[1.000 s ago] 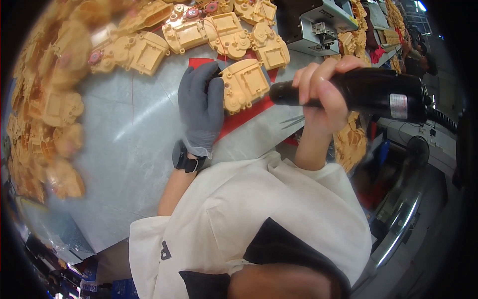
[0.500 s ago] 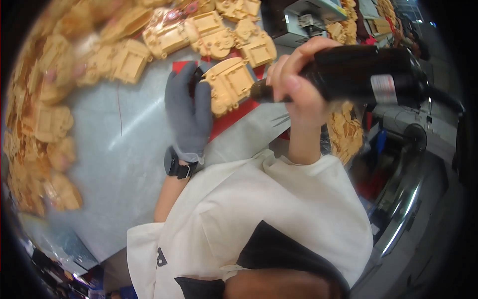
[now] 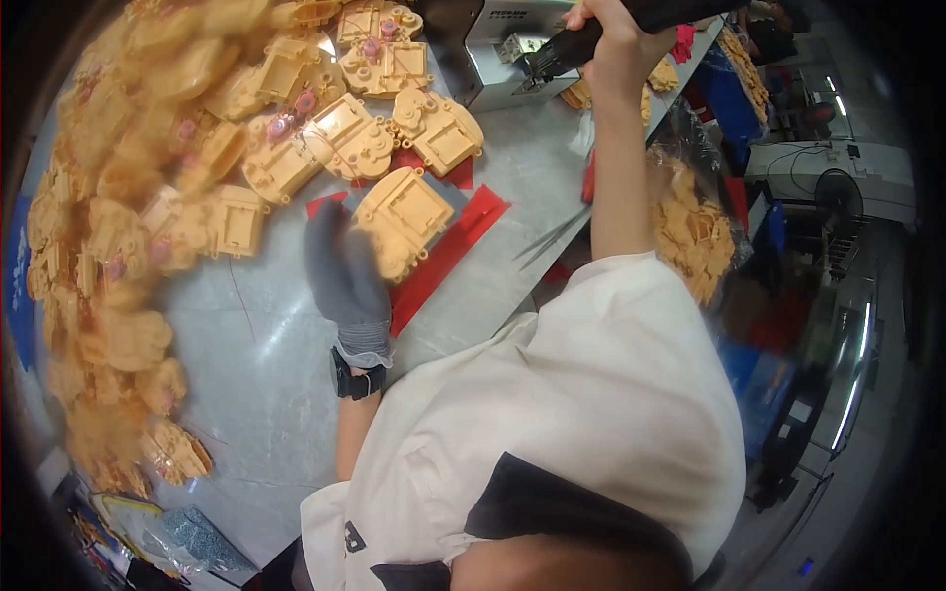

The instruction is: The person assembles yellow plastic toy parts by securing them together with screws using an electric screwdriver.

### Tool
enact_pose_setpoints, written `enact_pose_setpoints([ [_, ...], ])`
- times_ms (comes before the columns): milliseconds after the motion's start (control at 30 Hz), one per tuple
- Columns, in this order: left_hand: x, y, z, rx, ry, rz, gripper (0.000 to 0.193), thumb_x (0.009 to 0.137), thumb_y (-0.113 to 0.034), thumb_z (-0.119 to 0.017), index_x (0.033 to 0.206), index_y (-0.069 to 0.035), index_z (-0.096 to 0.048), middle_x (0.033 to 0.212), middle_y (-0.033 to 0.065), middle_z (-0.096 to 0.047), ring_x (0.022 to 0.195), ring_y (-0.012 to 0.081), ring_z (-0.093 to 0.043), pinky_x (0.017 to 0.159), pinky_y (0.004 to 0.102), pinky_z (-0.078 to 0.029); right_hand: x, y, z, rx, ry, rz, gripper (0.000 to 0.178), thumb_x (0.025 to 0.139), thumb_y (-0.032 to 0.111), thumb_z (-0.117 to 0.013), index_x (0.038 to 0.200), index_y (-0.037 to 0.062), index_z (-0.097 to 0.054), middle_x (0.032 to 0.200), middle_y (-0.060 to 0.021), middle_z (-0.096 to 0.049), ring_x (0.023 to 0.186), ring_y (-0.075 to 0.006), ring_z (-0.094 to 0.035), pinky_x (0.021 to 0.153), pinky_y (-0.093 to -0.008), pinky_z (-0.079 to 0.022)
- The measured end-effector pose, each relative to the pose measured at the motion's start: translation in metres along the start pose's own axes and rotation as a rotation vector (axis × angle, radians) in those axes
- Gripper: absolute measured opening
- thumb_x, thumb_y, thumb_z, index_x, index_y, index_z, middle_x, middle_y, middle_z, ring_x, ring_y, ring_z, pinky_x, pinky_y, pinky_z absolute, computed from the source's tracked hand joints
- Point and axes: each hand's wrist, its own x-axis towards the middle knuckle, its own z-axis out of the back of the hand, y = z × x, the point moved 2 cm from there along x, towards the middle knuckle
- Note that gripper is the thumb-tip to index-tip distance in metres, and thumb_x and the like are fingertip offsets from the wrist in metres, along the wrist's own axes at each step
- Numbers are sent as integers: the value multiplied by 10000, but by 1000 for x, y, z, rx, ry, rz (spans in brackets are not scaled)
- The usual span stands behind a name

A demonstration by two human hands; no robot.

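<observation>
My left hand (image 3: pixel 347 266), in a grey glove, lies at the left edge of a yellow plastic housing (image 3: pixel 402 219). Its fingers are stretched out, though motion smears the tips; I see no grip on the housing. The housing rests over a dark block (image 3: pixel 445 195) on red strips (image 3: pixel 453 251). Far right, my bare right hand (image 3: pixel 623 39) is closed around a black power screwdriver (image 3: pixel 572 49). Its tip points left, at the opening of a grey metal box (image 3: pixel 498 64) that looks like a screw feeder. The upper frame edge cuts off part of the tool.
Several similar yellow housings (image 3: pixel 350 138), some with small pink parts, are heaped along the back and left of the grey table (image 3: pixel 266 345). A pair of tweezers (image 3: pixel 554 236) lies near its right edge. Beyond is a bag of yellow pieces (image 3: pixel 690 231); a fan (image 3: pixel 838 192) stands farther right.
My right hand has carried the screwdriver away from the housing, up to the grey box. My left hand has loosened at the housing's edge. The view has shifted.
</observation>
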Motion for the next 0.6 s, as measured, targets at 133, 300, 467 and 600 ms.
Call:
enact_pose_setpoints([
  [133, 6, 6, 3, 100, 2, 1, 390, 908, -148, -448, 1246, 48, -444, 1176, 178, -535, 1055, 226, -530, 927, 322, -404, -35, 30, -9, 218, 204, -186, 257, 729, -9, -525, 980, 39, -495, 611, -29, -457, 485, -160, -472, 574, -340, -430],
  [300, 11, -7, -3, -82, -46, 21, 338, 814, -123, -515, 1107, 45, -508, 974, 165, -554, 865, 260, -539, 799, 336, -426, -84, 103, -18, 401, 517, 115, 434, 726, 19, -470, 1154, 38, -401, 627, -58, -446, 518, -181, -464, 623, -367, -418],
  [467, 12, -6, 0, -106, -42, 50, 337, 814, -123, -527, 1105, 45, -509, 969, 167, -558, 865, 262, -541, 793, 335, -430, -14, 50, -15, 207, 29, 115, 313, 684, -112, -536, 974, -28, -453, 607, -94, -497, 475, -197, -491, 536, -328, -455],
  [600, 12, 0, -3, -24, -12, -27, 339, 806, -130, -517, 1094, 47, -516, 982, 178, -564, 890, 288, -544, 813, 355, -425, 0, 33, -30, 152, -142, 62, 152, 700, -45, -547, 833, -3, -488, 595, -65, -505, 464, -163, -495, 498, -285, -429],
])
